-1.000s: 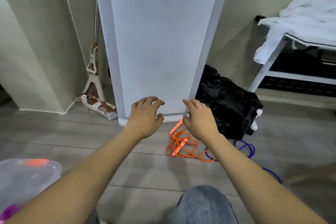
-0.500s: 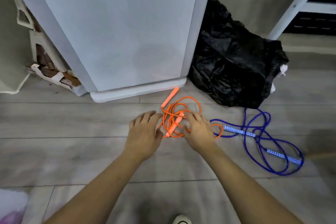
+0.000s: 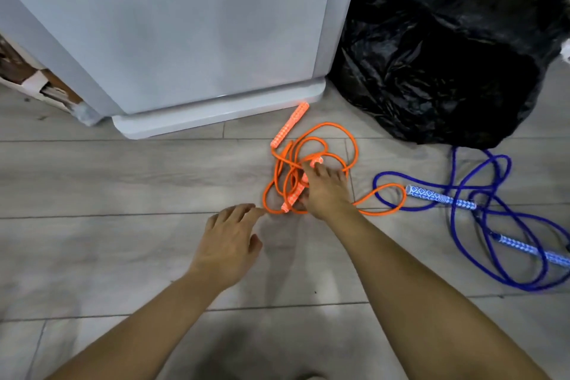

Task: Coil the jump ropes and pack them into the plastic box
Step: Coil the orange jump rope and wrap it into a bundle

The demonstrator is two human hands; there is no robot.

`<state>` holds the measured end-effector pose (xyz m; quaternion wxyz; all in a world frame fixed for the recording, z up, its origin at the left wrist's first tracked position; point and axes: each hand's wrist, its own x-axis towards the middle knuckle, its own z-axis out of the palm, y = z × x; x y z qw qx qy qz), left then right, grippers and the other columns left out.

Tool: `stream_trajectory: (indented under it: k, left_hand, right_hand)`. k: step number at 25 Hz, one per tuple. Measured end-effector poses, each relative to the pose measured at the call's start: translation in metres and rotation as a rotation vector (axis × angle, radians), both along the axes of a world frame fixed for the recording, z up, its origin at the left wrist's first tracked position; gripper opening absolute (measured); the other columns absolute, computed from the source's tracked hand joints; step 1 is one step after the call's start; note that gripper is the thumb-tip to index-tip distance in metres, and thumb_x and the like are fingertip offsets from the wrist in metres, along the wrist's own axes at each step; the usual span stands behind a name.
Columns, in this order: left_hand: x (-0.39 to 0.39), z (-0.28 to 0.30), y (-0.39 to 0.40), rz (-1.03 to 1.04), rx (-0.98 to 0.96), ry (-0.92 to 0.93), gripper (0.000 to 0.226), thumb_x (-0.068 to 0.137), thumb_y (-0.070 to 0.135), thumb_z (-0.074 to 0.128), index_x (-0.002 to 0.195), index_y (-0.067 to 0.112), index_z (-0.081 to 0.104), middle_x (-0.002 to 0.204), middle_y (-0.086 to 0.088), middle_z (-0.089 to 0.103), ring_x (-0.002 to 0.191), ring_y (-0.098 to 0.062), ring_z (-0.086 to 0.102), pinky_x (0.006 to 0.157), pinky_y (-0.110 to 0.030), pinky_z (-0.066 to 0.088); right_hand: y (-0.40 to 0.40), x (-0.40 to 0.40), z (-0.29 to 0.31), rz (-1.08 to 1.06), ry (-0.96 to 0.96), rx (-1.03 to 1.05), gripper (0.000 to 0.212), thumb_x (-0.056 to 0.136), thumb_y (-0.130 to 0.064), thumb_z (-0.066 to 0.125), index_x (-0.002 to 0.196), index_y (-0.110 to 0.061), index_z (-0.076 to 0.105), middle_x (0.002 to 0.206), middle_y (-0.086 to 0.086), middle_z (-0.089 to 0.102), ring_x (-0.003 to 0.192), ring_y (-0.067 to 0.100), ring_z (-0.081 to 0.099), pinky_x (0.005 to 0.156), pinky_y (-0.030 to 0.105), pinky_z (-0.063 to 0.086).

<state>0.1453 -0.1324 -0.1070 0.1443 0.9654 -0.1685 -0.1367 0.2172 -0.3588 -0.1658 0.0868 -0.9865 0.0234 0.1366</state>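
An orange jump rope (image 3: 348,139) lies tangled on the grey floor in front of a white appliance. One orange handle (image 3: 290,125) points toward the appliance base. The other handle (image 3: 290,202) runs under my right hand (image 3: 324,194), whose thumb and fingers curl round it in the middle of the tangle. My left hand (image 3: 229,241) hovers with relaxed fingers, its fingertips just left of the rope's lowest loop, holding nothing. A blue jump rope (image 3: 505,216) with patterned blue-and-white handles lies loose to the right. The plastic box is out of view.
The white appliance (image 3: 185,25) stands close behind the orange rope. A crumpled black plastic bag (image 3: 447,55) sits to its right, touching the blue rope's far loops. A mop head (image 3: 40,83) shows at the far left.
The view has dropped closer to the floor. My right hand moved forward onto the orange tangle and took hold of a handle. My left hand fell back, away from the rope.
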Motion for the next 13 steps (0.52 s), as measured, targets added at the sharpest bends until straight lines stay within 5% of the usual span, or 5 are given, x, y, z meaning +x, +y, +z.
stream_trajectory:
  k: [6,13]
  left_hand:
    - [-0.004,-0.029,0.006,-0.032,0.004,0.0,0.05,0.082,0.036,0.035,0.123,0.025,0.062,0.117,0.0,0.068,0.102,-0.033,0.065,0.081,-0.045,0.051]
    - [-0.027,-0.062,0.018,0.118,0.144,0.183,0.063,0.088,0.019,0.058,0.147,0.024,0.038,0.137,-0.002,0.056,0.118,-0.032,0.054,0.092,-0.043,0.041]
  right_hand:
    - [0.031,-0.034,-0.004,0.039,0.037,0.22,0.036,0.089,-0.022,0.064,0.124,-0.015,0.059,0.139,0.021,0.04,0.105,0.042,0.062,0.091,0.046,0.05]
    - [0.081,-0.084,-0.018,0.093,0.12,0.415,0.04,0.086,-0.028,0.07,0.125,-0.024,0.062,0.126,0.011,0.047,0.107,0.034,0.059,0.092,0.044,0.051]
